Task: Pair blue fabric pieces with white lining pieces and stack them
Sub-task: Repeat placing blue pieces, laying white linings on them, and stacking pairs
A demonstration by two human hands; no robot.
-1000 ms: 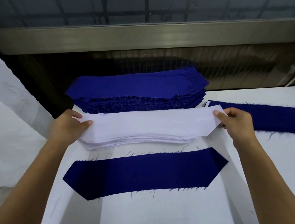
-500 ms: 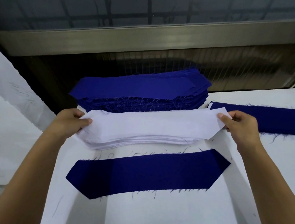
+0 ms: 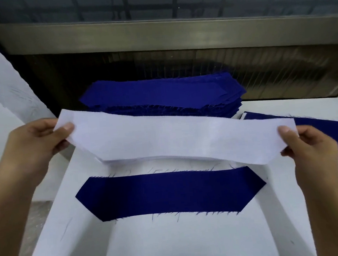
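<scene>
A white lining piece [image 3: 175, 139] stretches across the middle of the view, held above the white table [image 3: 193, 245]. The left hand [image 3: 34, 146], at nine o'clock, pinches its left end with the thumb on top; the right hand [image 3: 311, 149], at three o'clock, pinches its right end the same way. At six o'clock from the lining, a single blue fabric piece [image 3: 169, 194] with pointed ends lies flat on the table. At twelve o'clock sits a stack of blue pieces [image 3: 161, 94]. Another blue strip [image 3: 326, 127] lies at three o'clock, partly behind the right hand.
</scene>
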